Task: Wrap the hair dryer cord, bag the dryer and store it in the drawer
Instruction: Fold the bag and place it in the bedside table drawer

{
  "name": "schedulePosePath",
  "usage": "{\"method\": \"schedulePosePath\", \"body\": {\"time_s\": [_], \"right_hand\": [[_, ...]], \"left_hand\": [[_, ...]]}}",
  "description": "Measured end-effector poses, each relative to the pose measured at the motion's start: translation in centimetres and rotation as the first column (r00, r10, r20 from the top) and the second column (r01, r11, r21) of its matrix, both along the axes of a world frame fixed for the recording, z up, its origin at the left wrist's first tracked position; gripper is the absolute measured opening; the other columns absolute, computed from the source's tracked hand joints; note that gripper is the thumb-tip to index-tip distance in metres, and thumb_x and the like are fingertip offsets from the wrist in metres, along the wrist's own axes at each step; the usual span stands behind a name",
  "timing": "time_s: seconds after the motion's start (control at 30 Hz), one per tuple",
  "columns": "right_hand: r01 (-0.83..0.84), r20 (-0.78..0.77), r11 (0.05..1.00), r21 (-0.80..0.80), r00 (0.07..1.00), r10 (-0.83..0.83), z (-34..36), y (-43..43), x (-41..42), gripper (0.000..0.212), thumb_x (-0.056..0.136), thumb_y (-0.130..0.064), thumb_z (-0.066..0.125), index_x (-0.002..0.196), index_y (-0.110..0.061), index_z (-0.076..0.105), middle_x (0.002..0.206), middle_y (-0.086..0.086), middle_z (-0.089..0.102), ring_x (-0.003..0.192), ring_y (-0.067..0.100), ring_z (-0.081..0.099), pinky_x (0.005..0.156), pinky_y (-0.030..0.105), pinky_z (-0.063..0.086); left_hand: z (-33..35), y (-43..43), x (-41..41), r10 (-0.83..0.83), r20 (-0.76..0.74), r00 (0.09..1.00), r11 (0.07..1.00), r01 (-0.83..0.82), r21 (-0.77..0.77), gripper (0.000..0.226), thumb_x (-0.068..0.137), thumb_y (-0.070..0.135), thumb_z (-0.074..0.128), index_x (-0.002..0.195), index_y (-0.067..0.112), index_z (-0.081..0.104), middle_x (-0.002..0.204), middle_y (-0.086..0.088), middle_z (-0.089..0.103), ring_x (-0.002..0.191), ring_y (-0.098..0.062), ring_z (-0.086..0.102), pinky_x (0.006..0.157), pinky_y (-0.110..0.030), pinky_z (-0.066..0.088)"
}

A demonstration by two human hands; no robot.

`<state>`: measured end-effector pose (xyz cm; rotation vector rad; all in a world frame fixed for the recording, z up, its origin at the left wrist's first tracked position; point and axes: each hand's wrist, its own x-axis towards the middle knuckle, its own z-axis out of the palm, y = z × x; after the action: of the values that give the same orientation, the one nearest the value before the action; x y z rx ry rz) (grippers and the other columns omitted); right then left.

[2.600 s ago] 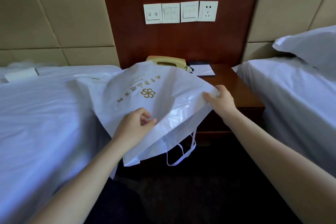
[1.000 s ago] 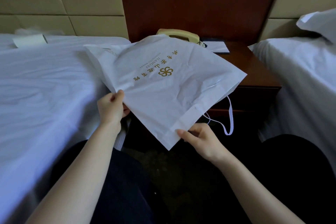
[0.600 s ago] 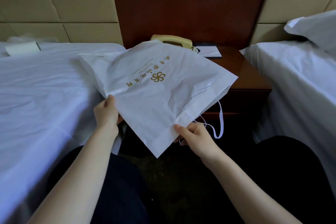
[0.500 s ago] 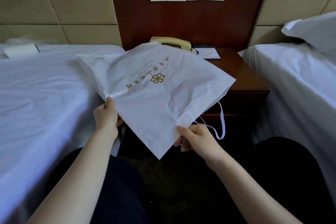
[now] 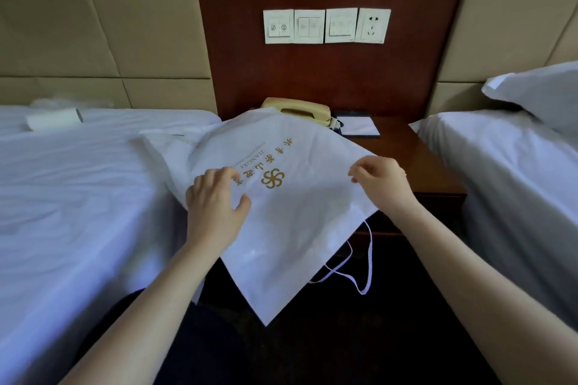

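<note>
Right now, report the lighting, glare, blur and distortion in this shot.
Head view: soft, bluish daylight on the left bed; the floor below is nearly black; a faint sheen on the bag low down; its gold print reads sharp; the wide-angle lens leans the wood panel edges inward.

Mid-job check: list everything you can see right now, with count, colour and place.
nightstand: one, brown, between beds
left bed: one, white, left of nightstand
right bed: one, white, right of nightstand
drawstring bag: one, white with gold logo, over nightstand's left side
drawstring: one, white, hanging below bag
telephone: one, beige, nightstand rear
notepad: one, white, beside telephone
switch plates: three, white, wall
socket: one, white, beside plates
pillow: one, white, right bed
roll: one, white, left bed
left hand: one, fingers on bag
right hand: one, at bag's right corner
</note>
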<state>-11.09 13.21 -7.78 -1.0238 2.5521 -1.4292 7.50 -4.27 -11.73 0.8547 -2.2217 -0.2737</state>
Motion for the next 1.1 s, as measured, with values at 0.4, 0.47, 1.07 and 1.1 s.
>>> {"method": "schedulePosePath", "body": {"time_s": [0.4,0.47,1.07,1.1], "right_hand": [[-0.079,0.13,0.873,0.481,0.991,0.018,-1.3,-5.0,-10.4,0.068,0.083,-0.047,0.062,0.137,-0.012,0.041,0.138,0.008,0.048,0.121,0.026,0.05,0.094,0.034,0.044],[-0.163,0.218,0.895,0.415,0.973,0.076,-1.2,-5.4,-10.2,0.055,0.081,-0.051,0.062,0.122,-0.015,0.054,0.121,0.004,0.059,0.104,0.021,0.06,0.083,0.033,0.049],[-0.3,0.228,0.909,0.29,0.944,0.239,-0.4,-3.0,-9.8,0.019,0.087,-0.017,0.06,0.078,-0.001,0.066,0.068,0.003,0.063,0.06,0.015,0.058,0.057,0.026,0.043],[-0.312,0.265,0.909,0.275,0.934,0.24,-0.3,-2.4,-9.7,0.018,0.087,-0.016,0.061,0.079,-0.002,0.067,0.068,0.003,0.064,0.059,0.014,0.059,0.056,0.025,0.044]], "left_hand": [[-1.6,-5.4,-9.2,-0.131,0.459,0.879,0.975,0.031,0.218,0.058,0.094,0.055,0.03,0.148,0.041,0.014,0.16,0.004,0.005,0.146,-0.029,0.003,0.114,-0.05,0.011],[-2.4,-6.1,-9.8,-0.207,0.522,0.827,0.964,0.083,0.251,0.06,0.092,0.06,0.026,0.148,0.043,0.008,0.16,0.006,-0.001,0.146,-0.028,-0.002,0.115,-0.048,0.01],[-2.5,-7.0,-15.0,-0.325,0.567,0.756,0.94,0.195,0.279,0.051,0.097,0.054,0.014,0.146,0.05,0.002,0.161,0.008,-0.004,0.148,-0.022,-0.008,0.114,-0.053,0.001],[-2.6,-6.7,-15.0,-0.34,0.575,0.744,0.937,0.215,0.276,0.051,0.097,0.054,0.013,0.146,0.05,0.001,0.161,0.008,-0.004,0.147,-0.022,-0.009,0.115,-0.052,0.001]]}}
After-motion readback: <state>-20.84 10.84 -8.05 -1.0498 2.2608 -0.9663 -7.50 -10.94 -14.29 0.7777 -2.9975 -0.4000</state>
